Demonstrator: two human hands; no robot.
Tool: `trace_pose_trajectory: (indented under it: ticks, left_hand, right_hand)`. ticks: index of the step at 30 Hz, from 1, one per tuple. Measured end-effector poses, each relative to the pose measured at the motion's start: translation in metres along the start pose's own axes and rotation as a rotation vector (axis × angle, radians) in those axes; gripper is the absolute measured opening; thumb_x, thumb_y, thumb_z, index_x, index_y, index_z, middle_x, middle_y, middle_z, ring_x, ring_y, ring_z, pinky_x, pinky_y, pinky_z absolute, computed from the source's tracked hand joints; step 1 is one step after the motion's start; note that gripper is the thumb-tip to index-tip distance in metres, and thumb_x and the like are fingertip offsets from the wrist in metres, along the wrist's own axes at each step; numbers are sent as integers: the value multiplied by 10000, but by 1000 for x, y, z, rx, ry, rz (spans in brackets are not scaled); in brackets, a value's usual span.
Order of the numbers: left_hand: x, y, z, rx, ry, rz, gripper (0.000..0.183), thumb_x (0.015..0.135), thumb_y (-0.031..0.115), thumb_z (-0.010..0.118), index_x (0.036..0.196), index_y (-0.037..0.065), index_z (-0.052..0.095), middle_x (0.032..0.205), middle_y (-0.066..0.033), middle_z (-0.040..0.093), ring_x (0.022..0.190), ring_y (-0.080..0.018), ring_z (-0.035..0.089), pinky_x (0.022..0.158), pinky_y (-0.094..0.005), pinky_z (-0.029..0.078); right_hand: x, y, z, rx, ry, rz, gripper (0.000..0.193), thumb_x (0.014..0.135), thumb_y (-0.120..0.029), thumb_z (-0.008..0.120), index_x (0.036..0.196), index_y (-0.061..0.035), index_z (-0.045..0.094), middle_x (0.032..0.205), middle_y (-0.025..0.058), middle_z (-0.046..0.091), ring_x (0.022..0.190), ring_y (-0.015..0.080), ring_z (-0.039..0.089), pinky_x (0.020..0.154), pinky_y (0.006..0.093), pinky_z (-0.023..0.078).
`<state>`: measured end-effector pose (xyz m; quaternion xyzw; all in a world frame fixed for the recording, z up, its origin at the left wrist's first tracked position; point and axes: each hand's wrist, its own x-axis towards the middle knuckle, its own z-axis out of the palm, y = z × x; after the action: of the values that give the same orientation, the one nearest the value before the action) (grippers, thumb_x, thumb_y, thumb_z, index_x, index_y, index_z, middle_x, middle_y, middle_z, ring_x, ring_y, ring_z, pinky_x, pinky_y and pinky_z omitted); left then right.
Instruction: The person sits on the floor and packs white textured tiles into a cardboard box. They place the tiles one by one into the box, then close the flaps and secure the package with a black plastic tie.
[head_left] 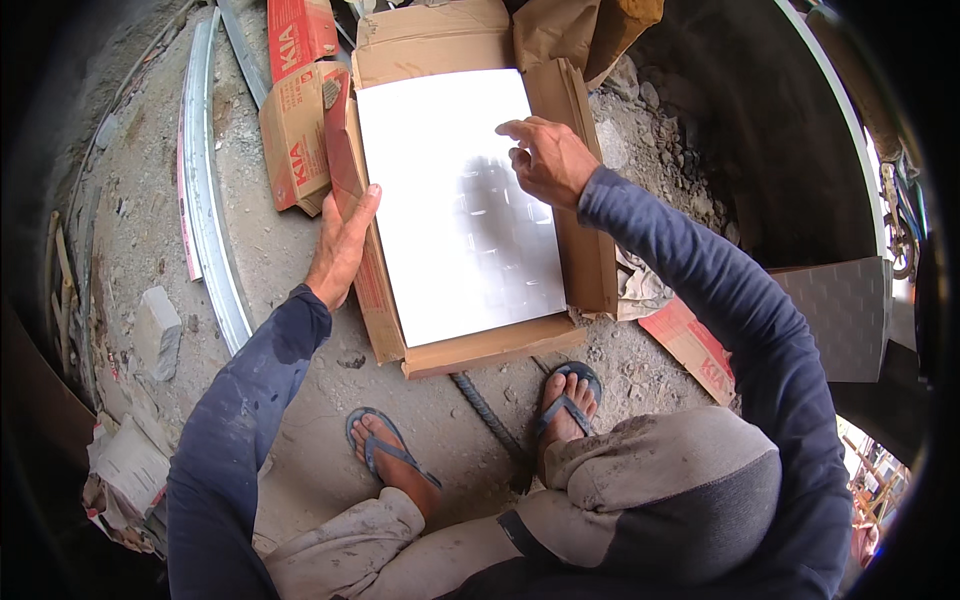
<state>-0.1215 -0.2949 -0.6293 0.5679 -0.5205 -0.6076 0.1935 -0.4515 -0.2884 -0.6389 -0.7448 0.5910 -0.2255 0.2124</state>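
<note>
A glossy white rectangular tile (430,190) lies face up in an opened cardboard box (490,345), its surface embossed with a block pattern that shows in the reflections. My left hand (343,245) grips the box's left side flap, thumb on the near side and fingers partly hidden by the cardboard. Over the tile's upper right part is my right hand (553,160), holding nothing. Its index finger stretches out to the left and the other fingers are loosely bent; whether a fingertip touches the tile I cannot tell.
Red and brown cardboard pieces (298,140) lie left of the box, beside a long metal profile (207,190). A grey patterned panel (835,318) stands at the right. Rubble (660,120) covers the ground at the upper right. A ribbed bar (485,410) lies between my feet.
</note>
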Motion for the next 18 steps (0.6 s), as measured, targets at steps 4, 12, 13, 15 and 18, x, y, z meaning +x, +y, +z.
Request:
trace_pose_trajectory:
  ticks: [4, 12, 13, 15, 18]
  left_hand:
    - [0, 9, 14, -57, 9, -63, 1243, 850, 739, 666, 1582, -101, 116, 1584, -303, 286, 1513, -393, 282, 1252, -496, 237]
    - [-3, 22, 32, -179, 43, 12, 723, 937, 521, 705, 1337, -58, 540, 1265, -153, 626, 1214, -227, 584, 1054, -369, 449]
    - [-3, 22, 33, -166, 53, 21, 681, 942, 507, 703, 1296, -60, 573, 1215, -145, 650, 1171, -219, 605, 1023, -355, 463]
    - [-5, 22, 38, -143, 80, -7, 623, 945, 487, 703, 1228, -62, 621, 1143, -138, 682, 1103, -211, 634, 976, -339, 480]
    - [-8, 22, 43, -61, 188, -14, 570, 957, 458, 693, 1169, -69, 648, 1114, -141, 697, 1043, -205, 647, 935, -338, 493]
  right_hand:
    - [86, 48, 40, -215, 125, 214, 610, 960, -397, 626, 1467, -75, 521, 1518, 214, 485, 1450, 393, 426, 1176, 482, 391]
    - [82, 37, 60, -207, 196, 242, 705, 952, -448, 657, 1475, -16, 469, 1518, 231, 456, 1440, 405, 380, 1198, 476, 348]
    - [72, 33, 65, -128, 285, 350, 716, 947, -414, 674, 1476, 14, 451, 1506, 254, 457, 1431, 413, 383, 1199, 476, 345]
    - [44, 28, 77, 60, 446, 465, 735, 929, -283, 704, 1467, 109, 392, 1486, 331, 442, 1416, 452, 401, 1190, 482, 354]
    - [16, 28, 91, 225, 461, 528, 720, 962, -300, 639, 1517, 88, 396, 1508, 318, 485, 1413, 425, 489, 1215, 420, 361]
